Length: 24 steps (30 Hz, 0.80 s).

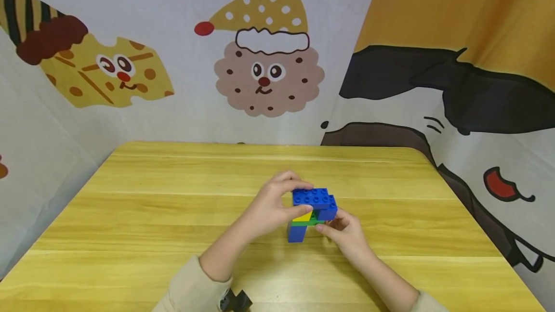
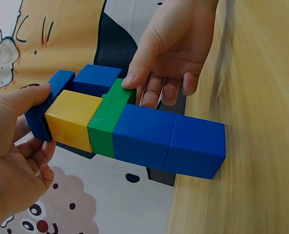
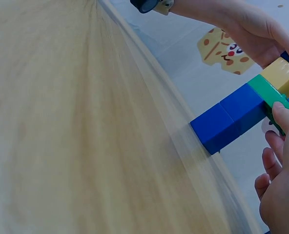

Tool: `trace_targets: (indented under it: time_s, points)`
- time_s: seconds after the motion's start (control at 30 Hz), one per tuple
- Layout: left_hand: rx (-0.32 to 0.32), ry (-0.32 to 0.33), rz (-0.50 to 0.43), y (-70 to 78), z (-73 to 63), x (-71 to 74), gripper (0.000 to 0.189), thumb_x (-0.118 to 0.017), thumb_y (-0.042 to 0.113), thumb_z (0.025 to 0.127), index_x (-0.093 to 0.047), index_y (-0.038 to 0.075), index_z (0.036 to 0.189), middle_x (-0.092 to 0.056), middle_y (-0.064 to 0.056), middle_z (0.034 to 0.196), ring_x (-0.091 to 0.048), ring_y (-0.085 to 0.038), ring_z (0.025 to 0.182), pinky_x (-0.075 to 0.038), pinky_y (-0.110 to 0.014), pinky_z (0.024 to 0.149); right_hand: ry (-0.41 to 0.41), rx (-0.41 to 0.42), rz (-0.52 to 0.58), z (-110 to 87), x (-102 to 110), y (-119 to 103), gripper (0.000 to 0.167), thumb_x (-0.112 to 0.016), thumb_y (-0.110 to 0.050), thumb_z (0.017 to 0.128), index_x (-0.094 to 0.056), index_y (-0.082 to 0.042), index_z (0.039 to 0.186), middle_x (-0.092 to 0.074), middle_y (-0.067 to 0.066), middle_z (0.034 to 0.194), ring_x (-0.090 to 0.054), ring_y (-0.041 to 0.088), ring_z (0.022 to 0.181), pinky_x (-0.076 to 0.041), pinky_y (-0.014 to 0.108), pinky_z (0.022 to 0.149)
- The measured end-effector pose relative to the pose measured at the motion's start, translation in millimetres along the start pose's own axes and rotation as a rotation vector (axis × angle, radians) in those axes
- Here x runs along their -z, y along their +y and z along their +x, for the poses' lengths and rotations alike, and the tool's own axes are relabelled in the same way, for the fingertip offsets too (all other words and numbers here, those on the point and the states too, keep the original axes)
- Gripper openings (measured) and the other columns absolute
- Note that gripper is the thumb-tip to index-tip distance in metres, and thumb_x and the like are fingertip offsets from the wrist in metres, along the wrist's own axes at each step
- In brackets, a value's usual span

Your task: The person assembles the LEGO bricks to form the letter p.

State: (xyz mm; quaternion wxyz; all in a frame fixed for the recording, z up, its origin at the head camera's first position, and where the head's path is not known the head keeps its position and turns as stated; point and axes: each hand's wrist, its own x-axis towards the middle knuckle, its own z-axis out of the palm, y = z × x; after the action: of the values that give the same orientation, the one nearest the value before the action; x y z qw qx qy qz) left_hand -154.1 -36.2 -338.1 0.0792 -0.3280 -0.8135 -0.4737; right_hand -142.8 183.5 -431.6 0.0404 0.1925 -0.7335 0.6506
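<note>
A small tower of toy building bricks stands upright on the table in front of me. Two stacked blue bricks [image 2: 143, 136] form its column, with a green brick [image 2: 103, 129] across the top that juts out to the right. On the green one sit a yellow brick [image 2: 72, 117] and, at its right, a blue brick [image 1: 328, 214]. My left hand [image 1: 273, 201] pinches the uppermost blue brick [image 1: 315, 197], which lies over the yellow one, thumb in front and fingers behind. With thumb and fingers, my right hand [image 1: 350, 235] holds the jutting end of the green brick from below.
The wooden table [image 1: 151, 206] has rounded far corners and meets a cartoon-printed cloth [image 1: 347, 13] at the back. A black device [image 1: 236, 301] shows beside my left sleeve [image 1: 191, 288] at the bottom of the head view.
</note>
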Motion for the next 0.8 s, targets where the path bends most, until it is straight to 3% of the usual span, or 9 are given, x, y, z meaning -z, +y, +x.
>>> trace_targets:
  time_s: [0.5, 0.8]
  points:
    - [-0.013, -0.006, -0.035, -0.7, 0.3, -2.1, 0.034, -0.077, 0.016, 0.083, -0.068, 0.009, 0.115, -0.056, 0.008, 0.105, -0.052, -0.009, 0.100, -0.047, -0.031, 0.087, -0.003, 0.000, 0.016, 0.0, -0.4, 0.2, 0.026, -0.069, 0.003, 0.084, -0.065, 0.004, 0.110, -0.067, 0.000, 0.095, -0.055, 0.013, 0.078, -0.049, 0.025, 0.066]
    - [0.002, -0.009, -0.032, 0.6, 0.4, -1.9, 0.035, -0.076, 0.017, 0.083, -0.068, 0.008, 0.116, -0.052, 0.008, 0.096, -0.051, -0.010, 0.090, -0.047, -0.028, 0.079, 0.000, -0.024, 0.020, 0.9, -0.4, -0.7, 0.031, -0.069, 0.002, 0.085, -0.062, 0.007, 0.114, -0.068, 0.002, 0.098, -0.055, 0.014, 0.077, -0.050, 0.026, 0.066]
